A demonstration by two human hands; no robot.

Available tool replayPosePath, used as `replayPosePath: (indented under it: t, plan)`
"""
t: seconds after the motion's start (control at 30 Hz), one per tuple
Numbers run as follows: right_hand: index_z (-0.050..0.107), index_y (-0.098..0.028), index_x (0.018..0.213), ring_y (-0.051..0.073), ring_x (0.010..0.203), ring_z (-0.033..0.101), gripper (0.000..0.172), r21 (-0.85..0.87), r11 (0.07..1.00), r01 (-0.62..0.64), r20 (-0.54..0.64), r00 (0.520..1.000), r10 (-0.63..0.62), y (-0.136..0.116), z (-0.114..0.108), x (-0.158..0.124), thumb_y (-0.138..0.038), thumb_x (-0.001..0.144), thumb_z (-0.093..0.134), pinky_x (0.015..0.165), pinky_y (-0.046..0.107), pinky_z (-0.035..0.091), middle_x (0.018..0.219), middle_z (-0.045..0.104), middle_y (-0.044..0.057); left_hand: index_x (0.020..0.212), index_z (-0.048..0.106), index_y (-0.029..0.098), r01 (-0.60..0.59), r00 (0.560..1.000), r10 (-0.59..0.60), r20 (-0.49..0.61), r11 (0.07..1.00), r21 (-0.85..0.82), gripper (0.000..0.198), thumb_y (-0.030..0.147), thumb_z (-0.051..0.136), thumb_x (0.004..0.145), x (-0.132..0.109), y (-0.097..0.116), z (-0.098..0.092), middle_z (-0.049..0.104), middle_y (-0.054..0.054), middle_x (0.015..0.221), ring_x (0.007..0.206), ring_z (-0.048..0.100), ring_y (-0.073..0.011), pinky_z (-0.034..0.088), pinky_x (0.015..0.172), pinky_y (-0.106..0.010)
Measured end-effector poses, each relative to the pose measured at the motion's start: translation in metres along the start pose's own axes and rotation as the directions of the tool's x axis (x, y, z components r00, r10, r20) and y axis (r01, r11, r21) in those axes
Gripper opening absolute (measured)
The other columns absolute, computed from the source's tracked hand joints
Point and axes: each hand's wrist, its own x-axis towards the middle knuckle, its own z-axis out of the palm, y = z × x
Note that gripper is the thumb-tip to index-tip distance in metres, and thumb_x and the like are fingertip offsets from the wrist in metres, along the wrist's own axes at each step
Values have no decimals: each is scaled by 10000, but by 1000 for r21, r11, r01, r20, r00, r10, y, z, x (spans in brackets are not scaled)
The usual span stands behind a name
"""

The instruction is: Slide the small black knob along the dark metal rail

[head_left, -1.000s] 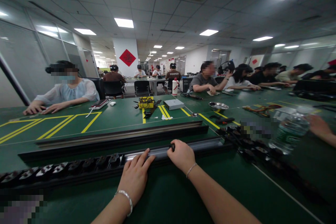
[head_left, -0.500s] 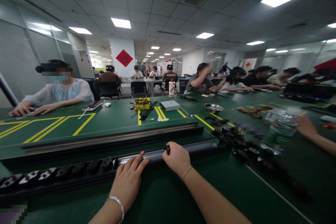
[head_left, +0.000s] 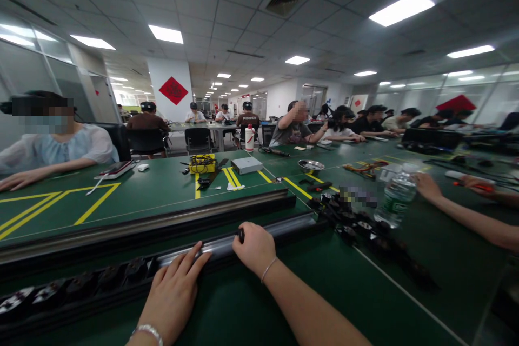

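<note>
My left hand (head_left: 172, 284) rests over a long dark track (head_left: 284, 227) with a shiny metallic channel, its fingers stretched out along the near side. Further right on that track, my right hand (head_left: 256, 251) is closed in a fist. A small black piece (head_left: 241, 235) pokes out of it beside the thumb; the rest is hidden by the fingers. Left of my left hand, several black socket-like modules (head_left: 109, 279) sit in a row in the channel. Behind lies a second long rail (head_left: 243, 208), parallel to the first.
Loose black modules (head_left: 360, 221) are heaped to the right on the green table (head_left: 324, 303). A water bottle (head_left: 396, 197) stands behind them, near a co-worker's hand (head_left: 430, 189). Further back are a metal bowl (head_left: 311, 165), a grey box (head_left: 247, 165) and a yellow box with cables (head_left: 202, 163).
The view has turned to the right, so the table and both hands appear further left. My hands keep about the same places on the track. Another hand with something orange shows at the right.
</note>
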Motion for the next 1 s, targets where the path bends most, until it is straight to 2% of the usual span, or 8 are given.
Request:
replayPosePath:
  t: [0.23,0.73,1.0]
  plan:
    - [584,-212,912,178,861,560,222,-17,1000,-9,26,1000,9,0,1,1,-299,749,460,722,263,377,872,632,33,1265,383,370,-1,1000,1,-6,1000,14,572,86,286,778,0,1,0,335,59,1405,1165,416,-180,328,890,-366]
    - [586,-212,876,181,842,558,206,32,999,25,-34,999,-24,6,8,3,-292,724,471,716,266,370,852,628,28,1263,375,392,18,1000,-18,23,1000,15,591,76,291,770,2,2,0,325,73,1407,1182,407,-176,319,904,-366]
    - [588,-212,876,181,830,558,214,37,999,37,-39,999,-35,6,9,4,-295,723,464,704,268,367,854,630,31,1260,381,389,12,1000,-12,0,1000,15,586,78,287,772,1,1,2,339,77,1398,1181,410,-175,321,905,-371]
